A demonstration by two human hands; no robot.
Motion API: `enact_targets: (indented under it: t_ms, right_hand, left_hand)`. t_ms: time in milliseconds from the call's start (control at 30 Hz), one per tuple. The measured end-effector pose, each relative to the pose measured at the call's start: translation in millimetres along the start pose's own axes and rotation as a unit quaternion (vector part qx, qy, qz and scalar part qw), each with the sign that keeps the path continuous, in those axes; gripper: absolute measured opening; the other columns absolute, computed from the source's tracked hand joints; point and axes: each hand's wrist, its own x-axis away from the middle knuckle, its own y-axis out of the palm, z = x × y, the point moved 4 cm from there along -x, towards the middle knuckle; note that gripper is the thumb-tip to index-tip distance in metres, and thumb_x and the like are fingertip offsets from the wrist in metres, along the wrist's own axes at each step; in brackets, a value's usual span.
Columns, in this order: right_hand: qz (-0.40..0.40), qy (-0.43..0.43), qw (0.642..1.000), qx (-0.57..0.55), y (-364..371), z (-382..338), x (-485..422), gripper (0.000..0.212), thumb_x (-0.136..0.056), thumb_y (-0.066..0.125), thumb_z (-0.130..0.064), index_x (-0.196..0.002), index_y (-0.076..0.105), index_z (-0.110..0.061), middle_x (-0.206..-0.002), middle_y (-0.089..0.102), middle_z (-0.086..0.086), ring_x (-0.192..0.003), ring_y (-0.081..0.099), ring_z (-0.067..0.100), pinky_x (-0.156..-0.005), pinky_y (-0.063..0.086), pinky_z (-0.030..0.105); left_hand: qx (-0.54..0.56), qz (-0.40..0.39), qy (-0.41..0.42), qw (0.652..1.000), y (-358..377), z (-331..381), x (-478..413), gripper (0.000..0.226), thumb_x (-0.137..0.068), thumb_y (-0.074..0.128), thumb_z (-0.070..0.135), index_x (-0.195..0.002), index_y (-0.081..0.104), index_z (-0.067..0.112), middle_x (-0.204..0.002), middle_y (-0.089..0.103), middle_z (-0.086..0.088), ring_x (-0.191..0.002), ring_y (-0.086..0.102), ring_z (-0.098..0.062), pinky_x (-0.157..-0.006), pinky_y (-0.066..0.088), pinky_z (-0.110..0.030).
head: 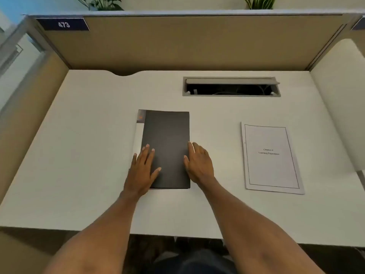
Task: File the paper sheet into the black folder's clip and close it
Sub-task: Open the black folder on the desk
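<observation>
The black folder (167, 141) lies shut and flat in the middle of the white desk, with a white spine strip along its left edge. My left hand (143, 172) rests flat on its lower left corner, fingers spread. My right hand (198, 164) lies at the folder's right edge, fingertips touching the edge. The paper sheet (270, 158), white with a thin black border and small printed text, lies flat on the desk well to the right, apart from both hands.
The white desk (88, 155) sits inside tan cubicle walls. A grey cable hatch (231, 87) stands open at the back. The desk's front edge runs just below my forearms. A curved notch cuts the back left edge.
</observation>
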Motion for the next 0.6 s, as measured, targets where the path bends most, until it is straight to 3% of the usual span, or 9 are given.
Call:
enact_targets:
  t_ms: [167, 300, 367, 500, 600]
  right_hand:
    - [-0.033, 0.02, 0.999, 0.013, 8, 1, 2, 0.056, -0.107, 0.03, -0.039, -0.157, 0.028, -0.013, -0.162, 0.034, 0.012, -0.143, 0.04, 0.03, -0.12, 0.033, 0.043]
    - [-0.052, 0.025, 0.998, 0.009, 15, -17, -5, 0.058, -0.108, 0.026, -0.041, -0.159, 0.025, -0.014, -0.167, 0.026, 0.011, -0.15, 0.033, 0.029, -0.124, 0.028, 0.043]
    - [-0.062, 0.03, 0.998, 0.013, 17, -22, -9, 0.058, -0.108, 0.025, -0.042, -0.16, 0.024, -0.015, -0.168, 0.024, 0.011, -0.152, 0.031, 0.029, -0.125, 0.027, 0.043]
    - [-0.076, 0.029, 0.996, 0.042, 19, -26, -15, 0.056, -0.109, 0.024, -0.042, -0.157, 0.029, -0.013, -0.166, 0.026, 0.011, -0.151, 0.032, 0.029, -0.123, 0.028, 0.044]
    - [-0.071, 0.027, 0.996, 0.052, 21, -28, -16, 0.052, -0.108, 0.025, -0.04, -0.151, 0.038, -0.013, -0.161, 0.033, 0.011, -0.146, 0.037, 0.029, -0.121, 0.031, 0.044]
  left_hand:
    - [-0.011, -0.085, 0.035, 0.996, 17, -14, 24, 0.105, -0.087, 0.049, 0.08, -0.167, 0.005, 0.027, -0.174, -0.013, 0.003, -0.161, -0.014, -0.018, -0.13, -0.002, -0.043]
    - [-0.048, -0.107, 0.038, 0.992, 20, -34, 34, 0.106, -0.086, 0.046, 0.082, -0.166, 0.001, 0.03, -0.174, -0.016, -0.001, -0.16, -0.018, -0.022, -0.131, -0.002, -0.045]
    - [-0.058, -0.101, 0.032, 0.993, 19, -38, 34, 0.1, -0.089, 0.047, 0.077, -0.167, 0.01, 0.026, -0.175, -0.003, -0.005, -0.162, -0.007, -0.026, -0.132, 0.006, -0.047]
    - [-0.094, -0.044, 0.05, 0.993, 12, -40, 34, 0.085, -0.091, 0.062, 0.064, -0.159, 0.041, 0.017, -0.166, 0.036, -0.009, -0.149, 0.041, -0.032, -0.119, 0.036, -0.047]
    - [-0.114, -0.02, 0.058, 0.992, 12, -36, 39, 0.079, -0.092, 0.065, 0.057, -0.155, 0.047, 0.012, -0.161, 0.046, -0.01, -0.139, 0.053, -0.033, -0.111, 0.047, -0.045]
